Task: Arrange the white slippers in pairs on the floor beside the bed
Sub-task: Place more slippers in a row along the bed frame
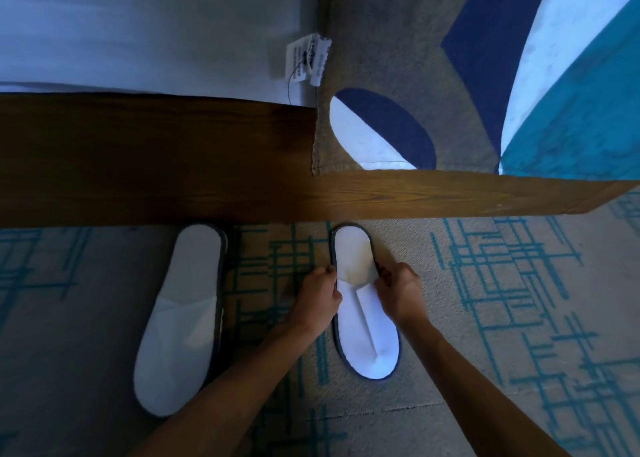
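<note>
right slipper [367, 321]: flat on the carpet, heel end touching the bed frame [156, 165], toe end pointing away from it toward the camera
left hand [320, 295]: fingers curled, pinching the left edge of the right slipper at mid-length
right hand [398, 292]: fingers curled, pinching the opposite edge of the same slipper, also mid-length
left slipper [181, 318]: on the carpet, heel end against the bed frame, well apart from the right slipper, tilted slightly; no hand on it
carpet [502, 318]: beige, short pile, teal crossed-line pattern, runs up to the bed frame
bed frame: dark wood-grain board, runs across the view above both slippers
sheet [138, 30]: white, smooth, above the bed frame, left part
tags [308, 59]: white fabric labels hanging at the sheet's edge, just above the bed frame; print unreadable
bed runner [398, 58]: grey woven cloth with navy, white and teal curved patches, draped over the bed frame's top, right part
slipper build: white soft fabric, dark trim round the sole, flattened; centre crease on the right one
</note>
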The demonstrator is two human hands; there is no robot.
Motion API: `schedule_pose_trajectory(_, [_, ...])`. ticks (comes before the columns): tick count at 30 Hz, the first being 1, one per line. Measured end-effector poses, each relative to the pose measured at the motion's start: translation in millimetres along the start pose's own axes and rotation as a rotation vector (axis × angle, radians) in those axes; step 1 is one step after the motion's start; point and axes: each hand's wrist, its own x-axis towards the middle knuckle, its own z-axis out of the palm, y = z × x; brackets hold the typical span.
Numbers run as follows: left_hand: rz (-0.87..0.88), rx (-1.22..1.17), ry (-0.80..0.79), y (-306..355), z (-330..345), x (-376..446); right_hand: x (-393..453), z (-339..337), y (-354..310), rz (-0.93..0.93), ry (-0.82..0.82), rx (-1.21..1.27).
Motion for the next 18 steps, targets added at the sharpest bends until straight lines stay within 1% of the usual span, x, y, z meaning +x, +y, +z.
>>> schedule_pose_trajectory(3, [0.003,0.015,-0.001,-1,0,1,-1,-3,-1,-0.029,0.005,0.01])
schedule_pose_trajectory(5, [0.002,0.02,-0.009,-1,0,1,-1,-4,-1,-0.013,-0.004,0.023])
schedule_pose_trajectory(7, [0.001,0.029,-0.017,-1,0,1,0,-2,2,0.004,-0.02,0.005])
schedule_pose_trajectory(10, [0.011,0.067,-0.025,-2,1,2,0,3,5,-0.026,-0.019,-0.025])
schedule_pose_trajectory(14, [0.013,0.066,-0.03,-2,1,3,-3,4,3,-0.023,0.009,-0.035])
schedule_pose_trajectory(18, [0.009,0.05,-0.036,-3,0,4,1,6,4,-0.03,-0.001,-0.05])
